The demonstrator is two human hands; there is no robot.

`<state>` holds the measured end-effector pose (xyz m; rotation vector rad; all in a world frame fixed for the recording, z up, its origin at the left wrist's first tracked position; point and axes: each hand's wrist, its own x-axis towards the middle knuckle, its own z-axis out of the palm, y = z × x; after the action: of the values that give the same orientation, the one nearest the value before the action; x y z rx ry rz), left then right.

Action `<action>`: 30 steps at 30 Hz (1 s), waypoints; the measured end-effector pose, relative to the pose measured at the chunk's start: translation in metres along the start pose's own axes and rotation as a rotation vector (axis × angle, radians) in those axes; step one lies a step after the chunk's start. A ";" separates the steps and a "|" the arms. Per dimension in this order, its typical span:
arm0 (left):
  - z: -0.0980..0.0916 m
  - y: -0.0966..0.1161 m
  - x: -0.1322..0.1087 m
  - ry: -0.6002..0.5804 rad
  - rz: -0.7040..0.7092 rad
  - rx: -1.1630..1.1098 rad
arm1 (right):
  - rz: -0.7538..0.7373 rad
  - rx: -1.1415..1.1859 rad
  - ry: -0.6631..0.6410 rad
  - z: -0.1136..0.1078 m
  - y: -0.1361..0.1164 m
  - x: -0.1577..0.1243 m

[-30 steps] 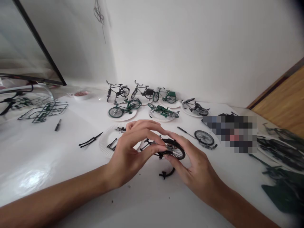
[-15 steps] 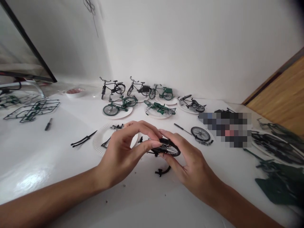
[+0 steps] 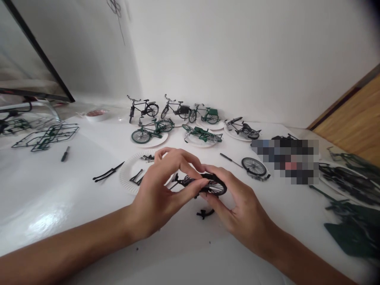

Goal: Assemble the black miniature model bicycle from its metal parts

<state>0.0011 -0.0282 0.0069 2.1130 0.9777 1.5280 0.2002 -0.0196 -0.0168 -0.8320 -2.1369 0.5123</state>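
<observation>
Head view: between left hand (image 3: 166,194) and right hand (image 3: 240,198), over the bench (image 3: 172,261), a black model bicycle (image 3: 186,181) runs lengthwise left to right, its wheel (image 3: 224,187) nearer the right; left fingertips pinch its middle, right ones curl around the wheel.

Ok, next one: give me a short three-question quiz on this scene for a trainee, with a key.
1. Multiple choice: what do the fingers of the left hand and right hand hold together?
A) a green bicycle with a box
B) a black bicycle part with a spoked wheel
C) a white paper plate

2. True or false: in the back row, the leftmost bicycle is black.

3. Short answer: in the picture, which tool lies just left of the separate wheel beyond the right hand?

Key: 1. B. 2. True. 3. A screwdriver with a dark handle.
</observation>
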 end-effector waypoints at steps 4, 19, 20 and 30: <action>-0.011 -0.004 0.006 -0.089 0.270 0.320 | 0.126 0.131 0.024 -0.003 -0.003 0.002; -0.030 0.002 0.019 -0.542 0.575 0.429 | 0.531 0.806 -0.371 -0.014 -0.004 0.008; -0.029 0.003 0.018 -0.565 0.540 0.416 | 0.524 0.814 -0.381 -0.013 -0.004 0.008; -0.028 0.000 0.017 -0.496 0.574 0.433 | 0.503 0.817 -0.403 -0.014 -0.005 0.010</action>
<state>-0.0220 -0.0194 0.0283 3.0764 0.5763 0.9386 0.2046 -0.0146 0.0000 -0.8052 -1.7550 1.7885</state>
